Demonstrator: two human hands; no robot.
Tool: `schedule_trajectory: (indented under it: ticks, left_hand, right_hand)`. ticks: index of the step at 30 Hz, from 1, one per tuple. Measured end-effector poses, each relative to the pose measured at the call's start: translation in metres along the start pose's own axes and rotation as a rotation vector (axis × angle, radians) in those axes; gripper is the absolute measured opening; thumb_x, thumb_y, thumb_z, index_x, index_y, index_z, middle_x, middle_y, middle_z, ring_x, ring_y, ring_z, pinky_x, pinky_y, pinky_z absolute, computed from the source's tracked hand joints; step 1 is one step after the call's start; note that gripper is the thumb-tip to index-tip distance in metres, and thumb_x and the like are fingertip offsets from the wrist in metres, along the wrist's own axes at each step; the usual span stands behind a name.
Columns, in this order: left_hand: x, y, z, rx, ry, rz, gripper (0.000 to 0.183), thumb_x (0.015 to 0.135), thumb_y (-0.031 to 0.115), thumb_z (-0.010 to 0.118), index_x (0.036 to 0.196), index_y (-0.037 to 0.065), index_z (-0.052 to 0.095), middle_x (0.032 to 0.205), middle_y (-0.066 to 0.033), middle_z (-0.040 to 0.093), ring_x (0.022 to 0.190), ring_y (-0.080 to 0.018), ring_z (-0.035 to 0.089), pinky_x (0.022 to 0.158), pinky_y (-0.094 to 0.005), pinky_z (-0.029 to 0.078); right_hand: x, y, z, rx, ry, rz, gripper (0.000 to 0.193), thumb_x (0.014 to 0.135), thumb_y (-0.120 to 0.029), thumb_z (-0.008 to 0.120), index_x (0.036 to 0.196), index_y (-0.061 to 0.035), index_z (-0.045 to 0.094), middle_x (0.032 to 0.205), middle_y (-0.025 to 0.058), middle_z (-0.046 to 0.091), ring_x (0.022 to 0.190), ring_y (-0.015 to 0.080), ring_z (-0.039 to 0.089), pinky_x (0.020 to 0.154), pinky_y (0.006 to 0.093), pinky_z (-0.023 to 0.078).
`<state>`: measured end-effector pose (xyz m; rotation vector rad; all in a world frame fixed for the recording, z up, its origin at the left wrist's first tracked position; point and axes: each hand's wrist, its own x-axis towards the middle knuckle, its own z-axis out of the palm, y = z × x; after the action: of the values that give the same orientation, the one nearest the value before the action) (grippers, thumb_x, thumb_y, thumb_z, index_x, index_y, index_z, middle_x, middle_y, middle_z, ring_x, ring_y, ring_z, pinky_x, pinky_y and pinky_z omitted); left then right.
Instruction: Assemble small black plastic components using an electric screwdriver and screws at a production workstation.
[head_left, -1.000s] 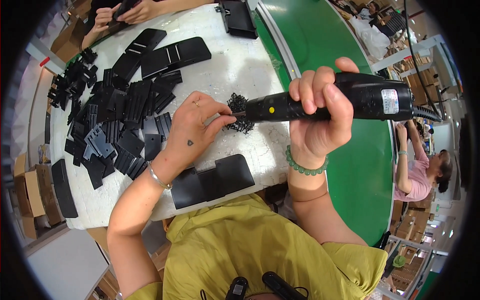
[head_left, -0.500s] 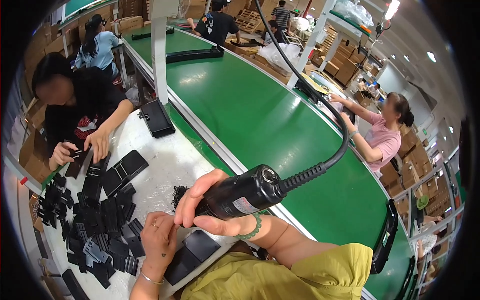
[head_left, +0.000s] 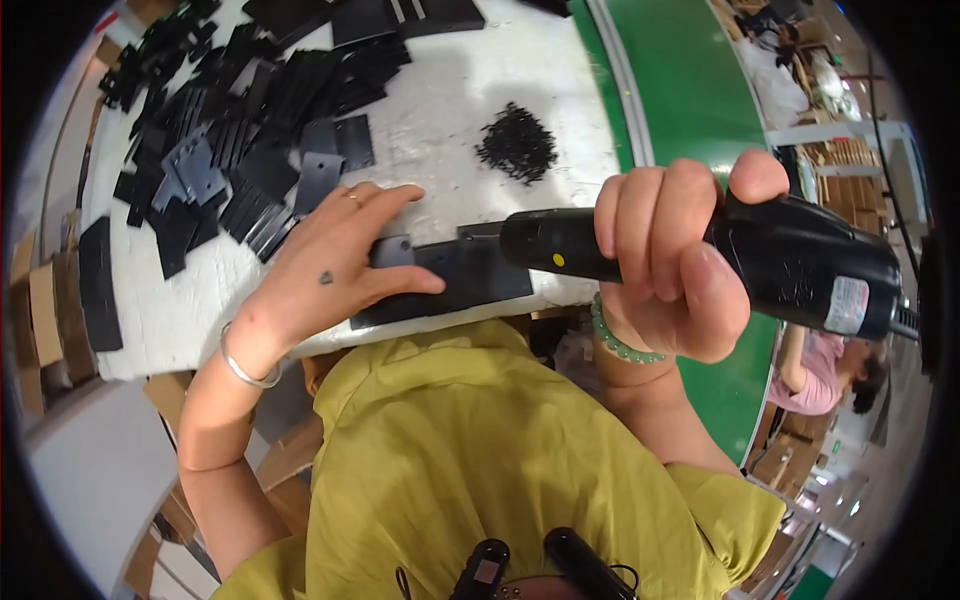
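My right hand [head_left: 672, 262] is wrapped around a black corded electric screwdriver [head_left: 815, 262]. The tool lies nearly level, and its bit end points left at the top edge of a flat black panel [head_left: 485, 280] near the table's front edge. Over the panel's left part, my left hand [head_left: 325, 255] is open, thumb and forefinger spread apart. A small dark plate [head_left: 393, 252] shows between that thumb and forefinger, at the panel's left part. Whether the bit touches a screw is too small to tell.
Beyond the panel, a heap of small black screws [head_left: 516, 143] lies on the white tabletop [head_left: 450, 130]. Many loose black plates [head_left: 240, 140] are piled at left, with a separate black strip [head_left: 98, 285] at the left edge. A green conveyor belt [head_left: 690, 90] runs along the right.
My view has tilted down towards the table and my body. The screwdriver has swung round so its bit end points left over the panel. My left hand has spread open, apart from my right.
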<state>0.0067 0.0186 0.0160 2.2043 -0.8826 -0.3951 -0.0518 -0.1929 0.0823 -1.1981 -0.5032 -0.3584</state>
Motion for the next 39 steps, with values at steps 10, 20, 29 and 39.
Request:
schedule_trajectory:
  ticks: [10, 20, 29, 39]
  left_hand:
    - [-0.003, -0.001, 0.021, -0.059, -0.126, -0.047, 0.041, 0.074, 0.032, 0.07, 0.1, 0.005, 0.055, 0.066, -0.0118, 0.055, 0.073, -0.0299, 0.055, 0.063, -0.0396, 0.042]
    - [0.0, -0.002, 0.026, -0.147, -0.127, -0.156, 0.034, 0.075, 0.03, 0.068, 0.098, 0.009, 0.056, 0.065, -0.0104, 0.058, 0.077, -0.0278, 0.057, 0.069, -0.0385, 0.042]
    - [-0.002, -0.007, 0.032, -0.159, -0.058, -0.117, 0.035, 0.075, 0.032, 0.066, 0.1, 0.01, 0.057, 0.078, -0.0105, 0.061, 0.087, -0.029, 0.057, 0.077, -0.0382, 0.043]
    - [-0.003, -0.009, 0.033, -0.163, -0.071, -0.134, 0.033, 0.076, 0.031, 0.066, 0.099, 0.011, 0.057, 0.085, -0.0123, 0.061, 0.092, -0.0308, 0.056, 0.081, -0.0389, 0.042]
  right_hand:
    - [-0.011, 0.014, 0.029, -0.114, -0.008, 0.13, 0.04, 0.075, -0.006, 0.05, 0.113, -0.0105, 0.037, 0.058, -0.0017, 0.04, 0.047, 0.0108, 0.039, 0.054, 0.0269, 0.036]
    - [-0.008, 0.025, 0.027, -0.181, -0.109, 0.159, 0.035, 0.076, -0.004, 0.054, 0.107, -0.0109, 0.039, 0.059, 0.0004, 0.042, 0.049, 0.0118, 0.041, 0.052, 0.027, 0.037]
    - [-0.003, 0.03, 0.037, -0.261, -0.196, 0.149, 0.03, 0.075, -0.002, 0.06, 0.091, -0.0105, 0.036, 0.057, 0.0019, 0.044, 0.044, 0.0115, 0.038, 0.045, 0.0251, 0.036]
    - [-0.005, 0.032, 0.038, -0.28, -0.258, 0.155, 0.032, 0.076, -0.005, 0.064, 0.092, -0.0102, 0.037, 0.057, 0.002, 0.045, 0.045, 0.0113, 0.039, 0.045, 0.025, 0.036]
